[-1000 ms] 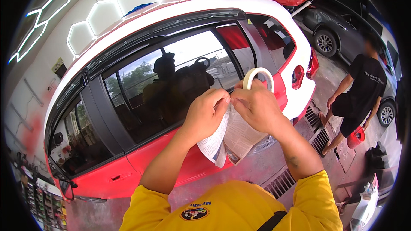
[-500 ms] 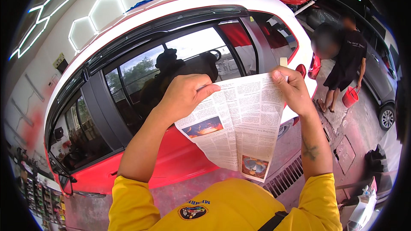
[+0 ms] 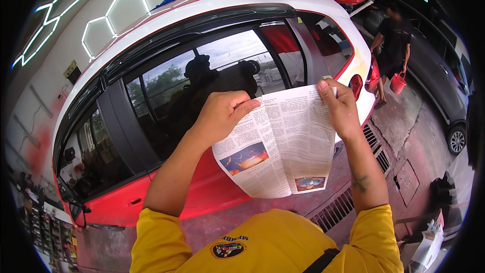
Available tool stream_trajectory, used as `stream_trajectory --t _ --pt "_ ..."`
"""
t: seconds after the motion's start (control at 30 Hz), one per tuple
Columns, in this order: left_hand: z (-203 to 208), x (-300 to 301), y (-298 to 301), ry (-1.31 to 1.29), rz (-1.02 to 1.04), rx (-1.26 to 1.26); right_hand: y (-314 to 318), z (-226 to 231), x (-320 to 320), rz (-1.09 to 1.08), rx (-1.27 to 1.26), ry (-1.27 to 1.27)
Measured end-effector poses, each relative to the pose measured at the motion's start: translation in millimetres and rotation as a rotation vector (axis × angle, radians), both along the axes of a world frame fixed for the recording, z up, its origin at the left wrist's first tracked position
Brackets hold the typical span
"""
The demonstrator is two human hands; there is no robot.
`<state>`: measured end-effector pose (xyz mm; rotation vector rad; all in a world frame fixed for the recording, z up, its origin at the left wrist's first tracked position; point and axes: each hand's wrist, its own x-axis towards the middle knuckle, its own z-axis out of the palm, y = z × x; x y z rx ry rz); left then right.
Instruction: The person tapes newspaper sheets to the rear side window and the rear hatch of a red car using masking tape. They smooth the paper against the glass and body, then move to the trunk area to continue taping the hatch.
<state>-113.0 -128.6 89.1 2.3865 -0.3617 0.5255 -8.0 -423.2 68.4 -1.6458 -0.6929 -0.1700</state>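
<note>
Left hand [image 3: 221, 116]: fingers clamped on the newspaper sheet's [image 3: 280, 146] upper left edge
Right hand [image 3: 339, 108]: pinching the sheet's upper right corner; sheet spread open before the red car's [image 3: 202, 187] side windows
Sheet pictures: orange rectangle lower left; small one bottom right
Red bucket [image 3: 397, 83]: behind the car, carried by another person [image 3: 393, 40]

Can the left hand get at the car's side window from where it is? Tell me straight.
Probably yes. The left hand pinches the newspaper sheet right in front of the side window, with nothing between them, though the sheet occupies its fingers.
</note>
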Motion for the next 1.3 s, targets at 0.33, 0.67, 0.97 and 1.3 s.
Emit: stream_trajectory --t 0.33,0.67,0.97,1.3 --pt "-22.9 -5.2 2.7 0.029 0.024 -0.063 13.5 -5.4 -9.6 0.013 0.078 0.261" --pt "-34.4 -6.2 6.1 0.176 0.072 -0.116 12.8 -25.0 -0.5 0.035 0.022 0.255" --pt "-111.2 -47.1 32.8 0.167 0.057 -1.122 -2.4 -42.9 -4.8 0.068 0.074 0.176" --pt "-142.2 -59.7 15.1 -0.055 0.308 -0.945 3.6 -84.0 -14.8 0.005 0.193 0.277"
